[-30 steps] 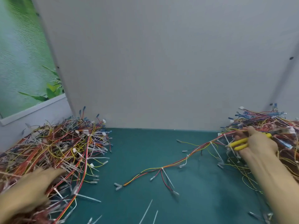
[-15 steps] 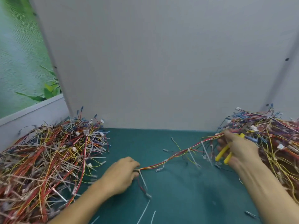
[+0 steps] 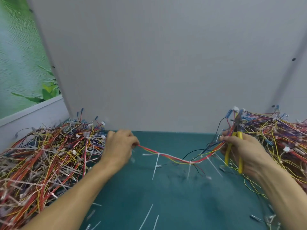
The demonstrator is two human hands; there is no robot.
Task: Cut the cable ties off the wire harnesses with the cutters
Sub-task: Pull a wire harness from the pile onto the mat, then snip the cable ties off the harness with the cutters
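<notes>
Grip, L hand (image 3: 118, 146): fingers curled, pinching one end of the wire harness (image 3: 174, 157), just right of L pile
Grip, R hand (image 3: 244, 150): palm & fingers wrapped round yellow handles of cutters (image 3: 239, 135), nose pointing up; thumb & fingertips also pinch harness's other end
Cutter blades: dark, seen vs. R pile; apart or closed, can't tell
Harness: red/yellow/white bundle, sags btwn the two hands, above green mat (image 3: 166, 196), mid-frame
Cable ties (image 3: 158, 154): three white, looped round harness, tails hanging down; uncut
L pile (image 3: 49, 155): tangled wires w/ ties, on mat at left
R pile (image 3: 274, 138): similar tangle, behind & right of R hand
Loose ties (image 3: 146, 218): white strips flat on mat, near bottom edge
Backdrop: grey panel (image 3: 166, 63), upright behind mat
</notes>
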